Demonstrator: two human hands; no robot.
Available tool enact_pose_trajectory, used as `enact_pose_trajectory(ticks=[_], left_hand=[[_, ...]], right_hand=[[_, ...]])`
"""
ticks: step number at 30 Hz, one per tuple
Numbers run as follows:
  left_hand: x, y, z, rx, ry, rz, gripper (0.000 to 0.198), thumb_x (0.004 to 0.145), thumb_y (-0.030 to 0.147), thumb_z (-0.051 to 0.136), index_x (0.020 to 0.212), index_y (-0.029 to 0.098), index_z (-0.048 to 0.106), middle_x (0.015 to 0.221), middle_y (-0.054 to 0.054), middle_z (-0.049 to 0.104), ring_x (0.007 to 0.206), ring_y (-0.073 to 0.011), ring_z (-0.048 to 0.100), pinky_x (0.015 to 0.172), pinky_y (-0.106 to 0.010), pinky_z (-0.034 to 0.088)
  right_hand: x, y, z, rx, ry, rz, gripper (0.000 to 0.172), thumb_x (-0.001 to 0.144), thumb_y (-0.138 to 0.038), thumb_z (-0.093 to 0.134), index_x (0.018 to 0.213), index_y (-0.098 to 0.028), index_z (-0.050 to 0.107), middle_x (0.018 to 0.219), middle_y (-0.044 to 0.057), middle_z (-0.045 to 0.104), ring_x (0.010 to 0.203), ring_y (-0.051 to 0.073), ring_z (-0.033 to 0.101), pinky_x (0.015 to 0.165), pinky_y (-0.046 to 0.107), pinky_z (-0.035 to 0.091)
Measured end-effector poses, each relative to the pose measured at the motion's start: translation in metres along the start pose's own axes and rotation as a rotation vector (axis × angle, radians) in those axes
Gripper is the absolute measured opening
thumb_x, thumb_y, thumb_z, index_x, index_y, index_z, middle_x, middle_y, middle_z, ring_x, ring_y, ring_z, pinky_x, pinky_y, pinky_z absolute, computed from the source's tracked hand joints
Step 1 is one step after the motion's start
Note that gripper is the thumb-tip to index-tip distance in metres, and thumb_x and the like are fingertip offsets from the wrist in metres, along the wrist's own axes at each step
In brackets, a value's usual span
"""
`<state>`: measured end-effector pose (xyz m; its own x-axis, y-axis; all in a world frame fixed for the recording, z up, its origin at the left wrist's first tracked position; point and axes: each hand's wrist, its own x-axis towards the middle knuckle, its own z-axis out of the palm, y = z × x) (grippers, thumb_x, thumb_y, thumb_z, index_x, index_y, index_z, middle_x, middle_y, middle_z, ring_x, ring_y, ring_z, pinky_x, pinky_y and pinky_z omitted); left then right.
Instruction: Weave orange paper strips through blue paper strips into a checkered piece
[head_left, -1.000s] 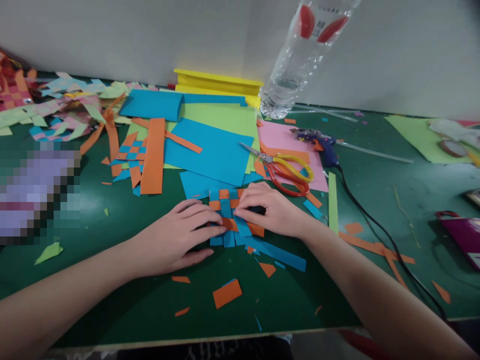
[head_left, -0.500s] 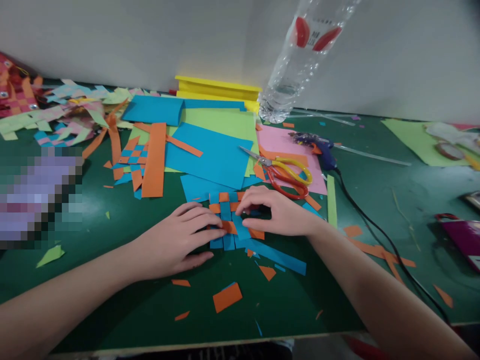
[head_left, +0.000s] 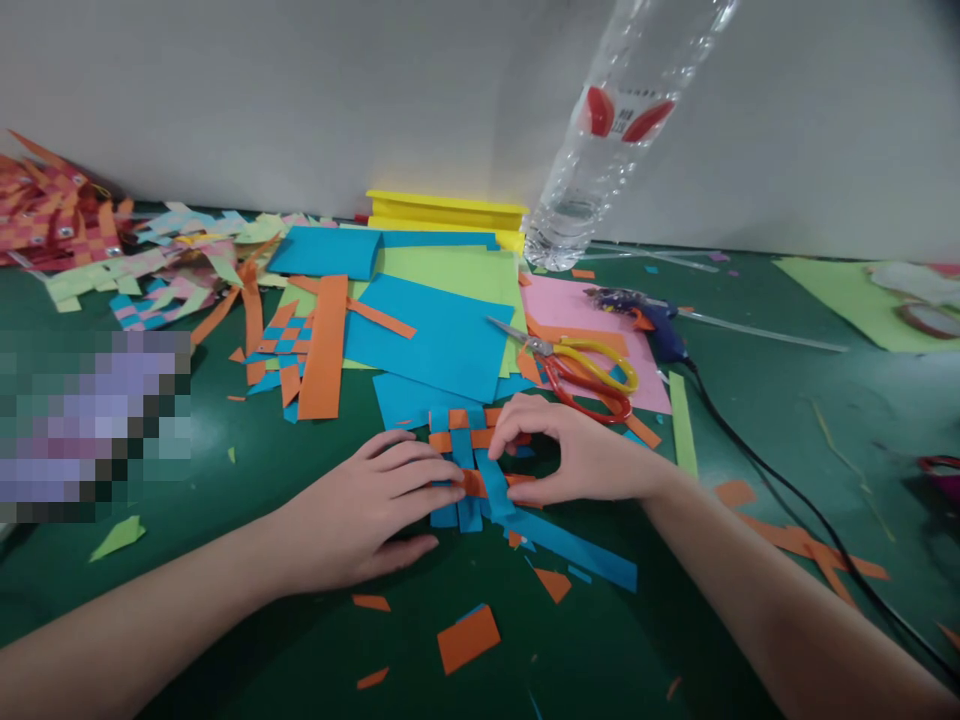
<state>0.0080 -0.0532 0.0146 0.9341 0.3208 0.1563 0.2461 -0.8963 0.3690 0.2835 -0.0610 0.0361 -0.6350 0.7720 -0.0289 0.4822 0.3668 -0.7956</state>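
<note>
Woven strips lie under left fingers and between right fingers.

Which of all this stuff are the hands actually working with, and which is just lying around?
In use: woven patch of blue and orange strips, pressed by the left hand, fingered by the right hand.
Lying about: scissors, glue gun, water bottle, blue sheet, pink sheet, orange scrap.
</note>
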Motion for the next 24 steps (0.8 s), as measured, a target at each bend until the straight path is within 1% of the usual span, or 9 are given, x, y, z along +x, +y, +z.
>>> enact_pose_trajectory(ticks=[6, 9, 12, 14, 16, 18, 21, 24], left_hand=[[-0.001, 0.000, 0.001, -0.001, 0.000, 0.000, 0.036, 0.093, 0.027, 0.054, 0.128, 0.023, 0.053, 0.133, -0.002, 0.060, 0.125, -0.0219, 0.049, 0.114, -0.041, 0.026], [-0.001, 0.001, 0.001, 0.018, 0.042, 0.018, 0.034, 0.093, 0.025, 0.054, 0.127, 0.022, 0.054, 0.131, -0.002, 0.062, 0.125, -0.0215, 0.049, 0.114, -0.040, 0.027], [0.000, 0.001, 0.001, 0.034, 0.088, 0.031, 0.032, 0.092, 0.023, 0.053, 0.124, 0.022, 0.056, 0.128, -0.003, 0.064, 0.121, -0.0209, 0.052, 0.112, -0.039, 0.029], [0.000, 0.001, 0.001, 0.041, 0.094, 0.035, 0.031, 0.093, 0.023, 0.053, 0.124, 0.022, 0.056, 0.127, -0.002, 0.064, 0.121, -0.0207, 0.052, 0.112, -0.039, 0.029], [0.001, 0.000, 0.001, 0.046, 0.087, 0.041, 0.033, 0.093, 0.022, 0.053, 0.125, 0.022, 0.055, 0.130, -0.001, 0.063, 0.122, -0.0206, 0.051, 0.114, -0.039, 0.026], [0.001, 0.000, 0.000, 0.048, 0.078, 0.051, 0.034, 0.092, 0.022, 0.053, 0.127, 0.021, 0.054, 0.132, 0.000, 0.062, 0.123, -0.0207, 0.050, 0.114, -0.039, 0.025], [0.002, 0.001, -0.001, 0.052, 0.065, 0.073, 0.034, 0.092, 0.023, 0.054, 0.126, 0.022, 0.055, 0.132, -0.001, 0.061, 0.124, -0.0209, 0.050, 0.114, -0.039, 0.026], [0.001, 0.002, -0.002, 0.060, 0.038, 0.087, 0.036, 0.092, 0.025, 0.054, 0.128, 0.024, 0.054, 0.137, 0.001, 0.057, 0.128, -0.0211, 0.046, 0.115, -0.039, 0.023]], right_hand=[[0.000, 0.004, -0.002, 0.042, -0.025, 0.028, 0.027, 0.077, -0.038, 0.073, 0.098, -0.023, 0.066, 0.099, 0.003, 0.062, 0.096, 0.018, 0.055, 0.088, 0.036, 0.045], [0.000, 0.006, -0.002, 0.048, -0.028, 0.029, 0.029, 0.075, -0.039, 0.075, 0.099, -0.024, 0.066, 0.100, 0.003, 0.062, 0.098, 0.019, 0.055, 0.088, 0.037, 0.045], [-0.002, 0.008, -0.001, 0.058, 0.009, 0.006, 0.031, 0.075, -0.039, 0.075, 0.100, -0.024, 0.065, 0.101, 0.003, 0.062, 0.096, 0.018, 0.057, 0.085, 0.034, 0.048], [-0.003, 0.009, -0.002, 0.022, 0.056, -0.013, 0.034, 0.075, -0.040, 0.074, 0.103, -0.023, 0.064, 0.103, 0.004, 0.062, 0.096, 0.019, 0.058, 0.084, 0.034, 0.049], [-0.004, 0.011, -0.003, -0.075, 0.096, -0.027, 0.041, 0.075, -0.044, 0.075, 0.108, -0.023, 0.063, 0.110, 0.007, 0.062, 0.104, 0.022, 0.058, 0.090, 0.038, 0.048], [-0.005, 0.013, -0.005, -0.175, 0.108, -0.022, 0.052, 0.072, -0.048, 0.076, 0.116, -0.024, 0.061, 0.122, 0.009, 0.059, 0.115, 0.026, 0.054, 0.099, 0.044, 0.043], [-0.006, 0.015, -0.006, -0.229, 0.076, 0.000, 0.069, 0.068, -0.054, 0.077, 0.126, -0.025, 0.056, 0.137, 0.009, 0.051, 0.128, 0.029, 0.045, 0.107, 0.047, 0.037], [-0.006, 0.015, -0.005, -0.232, 0.038, 0.003, 0.074, 0.067, -0.054, 0.077, 0.131, -0.026, 0.053, 0.143, 0.008, 0.046, 0.134, 0.029, 0.040, 0.110, 0.046, 0.035]])
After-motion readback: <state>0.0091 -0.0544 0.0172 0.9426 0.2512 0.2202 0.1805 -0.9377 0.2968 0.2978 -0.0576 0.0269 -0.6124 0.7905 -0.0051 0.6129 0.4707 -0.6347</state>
